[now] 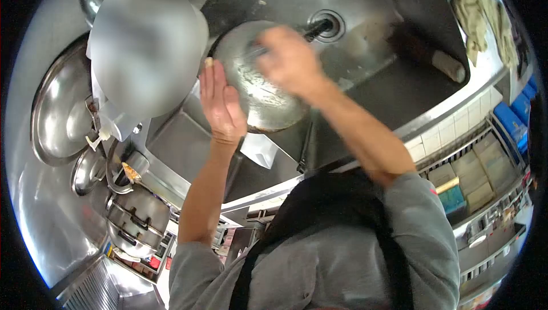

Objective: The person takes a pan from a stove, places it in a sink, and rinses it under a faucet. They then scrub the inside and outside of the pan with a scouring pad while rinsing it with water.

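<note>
A round, worn metal pan lies over the sink, its surface scuffed and shiny with wet streaks. A dark handle extends from its far side toward the drain. My left hand is at the pan's left edge, fingers stretched out and together, the palm turned up toward me. Over the upper part of the pan, my right hand is smeared by motion. Its fingers look curled, and a small dark grey patch shows at them, too blurred to name.
A steel sink with a drain surrounds the pan. A white angular piece lies below it. Large steel bowls and a lidded pot stand left. Cloths hang at the right rim; a rack with containers stands beyond.
</note>
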`<state>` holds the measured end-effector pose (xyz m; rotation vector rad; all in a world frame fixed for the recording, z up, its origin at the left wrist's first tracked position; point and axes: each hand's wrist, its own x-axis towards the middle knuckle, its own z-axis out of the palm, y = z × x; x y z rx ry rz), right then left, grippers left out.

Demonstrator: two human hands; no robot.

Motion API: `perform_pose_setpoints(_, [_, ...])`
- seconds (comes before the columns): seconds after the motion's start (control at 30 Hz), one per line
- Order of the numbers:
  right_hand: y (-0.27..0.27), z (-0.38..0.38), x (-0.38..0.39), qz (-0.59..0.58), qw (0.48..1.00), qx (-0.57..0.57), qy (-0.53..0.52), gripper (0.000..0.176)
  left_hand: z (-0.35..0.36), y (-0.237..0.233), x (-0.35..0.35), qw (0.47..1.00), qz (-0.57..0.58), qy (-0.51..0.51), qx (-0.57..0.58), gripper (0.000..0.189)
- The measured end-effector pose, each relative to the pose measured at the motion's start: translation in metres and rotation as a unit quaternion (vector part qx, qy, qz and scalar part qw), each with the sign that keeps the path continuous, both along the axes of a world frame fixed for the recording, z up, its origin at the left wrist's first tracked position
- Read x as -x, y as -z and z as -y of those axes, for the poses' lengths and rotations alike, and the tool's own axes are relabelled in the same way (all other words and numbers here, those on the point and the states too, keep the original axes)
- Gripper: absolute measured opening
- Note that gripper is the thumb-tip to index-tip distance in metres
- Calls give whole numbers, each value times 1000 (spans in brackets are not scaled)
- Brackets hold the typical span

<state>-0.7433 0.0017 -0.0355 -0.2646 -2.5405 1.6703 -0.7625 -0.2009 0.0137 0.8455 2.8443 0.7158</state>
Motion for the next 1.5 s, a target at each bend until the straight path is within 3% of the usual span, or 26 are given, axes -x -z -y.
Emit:
perform_pose_setpoints(0.07, [-53, 47, -5, -67, 994, 24, -82, 33, 19, 24, -10, 997, 47, -33, -46, 65])
perform_pose_setpoints(0.1, [-50, 42, -9, -71, 994, 24, -80, 33, 27, 31, -11, 990, 87, -71, -82, 65])
perform_pose_setpoints(0.13, [-38, 32, -17, -63, 993, -5, -96, 34, 10, 7, -1, 994, -47, 30, -94, 64])
perform_pose_setpoints(0.17, [-23, 21, -35, -45, 992, -31, -111, 35, 5, 3, -1, 994, -41, 30, -93, 64])
perform_pose_setpoints(0.2, [6, 1, -50, -78, 995, -43, -39, 35, 2, 3, -3, 998, -16, -2, -63, 63])
perform_pose_setpoints(0.27, [45, -33, -66, 96, 991, 3, 91, 28, 3, 4, -4, 999, -4, -37, -19, 61])
perform_pose_setpoints(0.3, [41, -21, -66, 80, 991, -15, 109, 27, 9, 1, 0, 999, -11, -43, -12, 61])
perform_pose_setpoints(0.37, [10, -9, -69, 32, 999, -23, 36, 28, 2, 3, -1, 1000, -23, -12, 12, 59])
perform_pose_setpoints(0.53, [-32, -3, -96, 98, 992, 11, -74, 28, -1, 3, 1, 999, -16, -23, 22, 59])
perform_pose_setpoints(0.63, [5, -21, -69, 145, 988, -54, -17, 29, 4, 6, 2, 999, -24, -17, 20, 58])
perform_pose_setpoints(0.67, [23, -30, -57, 113, 989, -92, 4, 32, 3, 7, 2, 999, -32, -21, 25, 56])
perform_pose_setpoints(0.77, [-1, -2, -62, 112, 991, -68, 15, 32, 1, 3, 12, 998, -48, -26, 27, 52])
perform_pose_setpoints(0.9, [-46, 16, -71, 97, 991, -37, -80, 30, 2, 7, 11, 998, -64, -9, 12, 52])
perform_pose_setpoints(1.0, [-5, 4, -75, 46, 998, -36, 15, 29, 4, 4, 5, 998, -62, 1, 6, 53])
perform_pose_setpoints(1.1, [22, -20, -58, 130, 987, 31, 88, 34, -3, -2, -8, 998, -60, -3, 20, 54])
perform_pose_setpoints(1.2, [63, -40, -4, 200, 974, 28, 98, 45, -6, -2, -10, 997, -62, -17, 38, 53])
perform_pose_setpoints(1.3, [84, -39, 70, 184, 981, 12, -54, 50, -4, -5, -7, 998, -50, -7, 42, 53])
perform_pose_setpoints(1.37, [46, -27, 108, 197, 969, -39, -145, 58, -5, -4, -7, 998, -51, 3, 36, 54])
perform_pose_setpoints(1.43, [49, -15, 123, 186, 960, -6, -207, 63, -10, -6, -7, 998, -49, -5, 41, 55])
perform_pose_setpoints(1.5, [74, -28, 94, 130, 982, 111, -80, 62, -11, -4, -4, 999, -42, -11, 34, 60])
